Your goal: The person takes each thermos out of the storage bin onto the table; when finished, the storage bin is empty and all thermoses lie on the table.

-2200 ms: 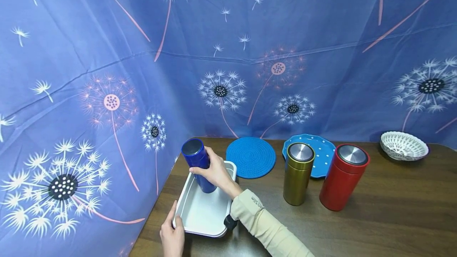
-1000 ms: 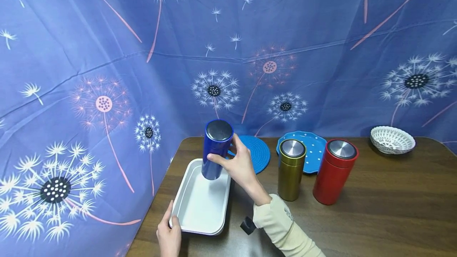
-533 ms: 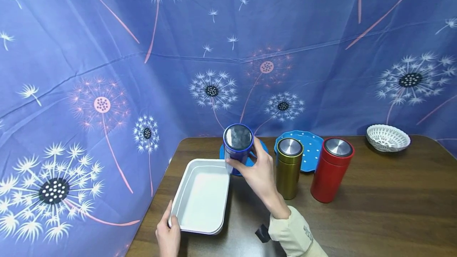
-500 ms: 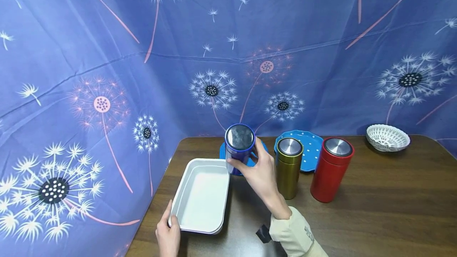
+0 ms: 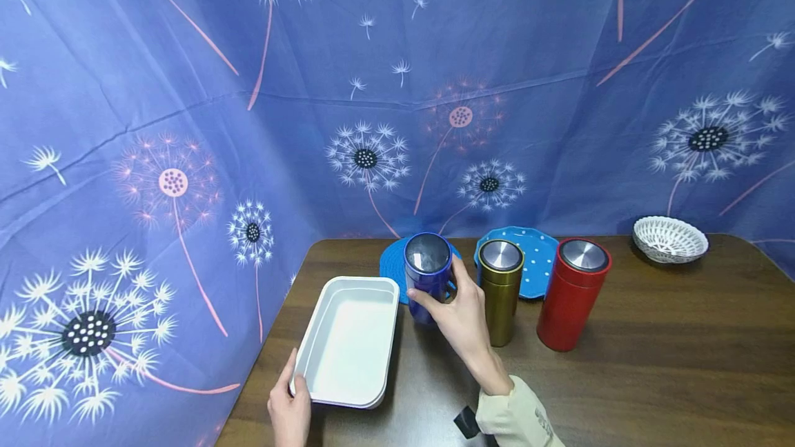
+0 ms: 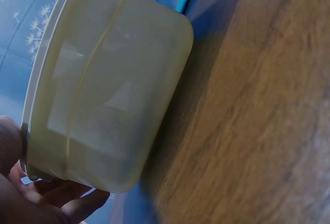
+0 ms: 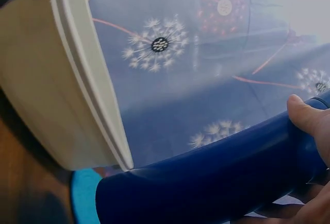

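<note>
My right hand [image 5: 462,309] grips a dark blue thermos flask [image 5: 425,299] round its upper part, thumb on the near left side. The flask stands roughly upright just right of a white plastic tub [image 5: 350,343], its base low over the table; whether it touches the wood I cannot tell. In the right wrist view the blue flask [image 7: 206,172] passes close by the tub's rim [image 7: 95,95]. My left hand [image 5: 290,402] pinches the tub's near left rim, thumb on top and fingers outside; the left wrist view shows the tub's wall [image 6: 118,80]. No contents show in the tub.
A gold thermos flask [image 5: 499,295] and a larger red one [image 5: 573,299] stand close to my right hand. Behind them lie a round blue woven mat [image 5: 393,269] and a blue dotted plate [image 5: 539,264]. A white openwork bowl [image 5: 671,240] sits at the far right, before the patterned cloth.
The blue flask came up out of the tub, moved right over its rim, and is now lower beside it. My left hand has kept its hold on the tub.
</note>
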Demonstrator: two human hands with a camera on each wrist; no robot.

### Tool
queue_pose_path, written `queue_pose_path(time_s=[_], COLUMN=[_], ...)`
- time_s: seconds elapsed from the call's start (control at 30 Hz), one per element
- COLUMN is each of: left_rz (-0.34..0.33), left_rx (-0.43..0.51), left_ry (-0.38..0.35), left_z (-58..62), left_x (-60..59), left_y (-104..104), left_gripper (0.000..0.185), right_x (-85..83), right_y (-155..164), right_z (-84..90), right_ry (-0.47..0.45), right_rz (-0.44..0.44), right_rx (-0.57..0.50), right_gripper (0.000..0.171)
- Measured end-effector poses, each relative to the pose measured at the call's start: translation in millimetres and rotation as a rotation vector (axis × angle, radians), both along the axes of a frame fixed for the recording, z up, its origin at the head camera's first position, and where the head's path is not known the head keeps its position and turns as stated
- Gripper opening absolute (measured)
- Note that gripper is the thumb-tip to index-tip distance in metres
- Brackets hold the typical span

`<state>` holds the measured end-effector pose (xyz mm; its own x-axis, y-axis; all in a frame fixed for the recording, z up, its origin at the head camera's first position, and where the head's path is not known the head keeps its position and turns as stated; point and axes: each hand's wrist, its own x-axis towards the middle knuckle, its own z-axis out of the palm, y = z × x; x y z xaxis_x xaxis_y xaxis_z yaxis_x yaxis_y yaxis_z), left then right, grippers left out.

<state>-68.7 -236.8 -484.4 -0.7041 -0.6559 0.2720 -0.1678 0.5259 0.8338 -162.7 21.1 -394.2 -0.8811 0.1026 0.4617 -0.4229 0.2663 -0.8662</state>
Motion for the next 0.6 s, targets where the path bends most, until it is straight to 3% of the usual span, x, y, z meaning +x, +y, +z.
queue_pose_path(time_s=[0.6], left_rz=[0.002], left_rx=[0.015], left_ry=[-0.032], left_z=[0.6], left_x=[-0.6], left_y=[-1], left_gripper=[0.043], right_x=[-12.3], right_y=[-5], right_z=[-31.0], right_ry=[-0.136], right_rz=[-0.003], right_rx=[0.044], right_gripper=[0.077])
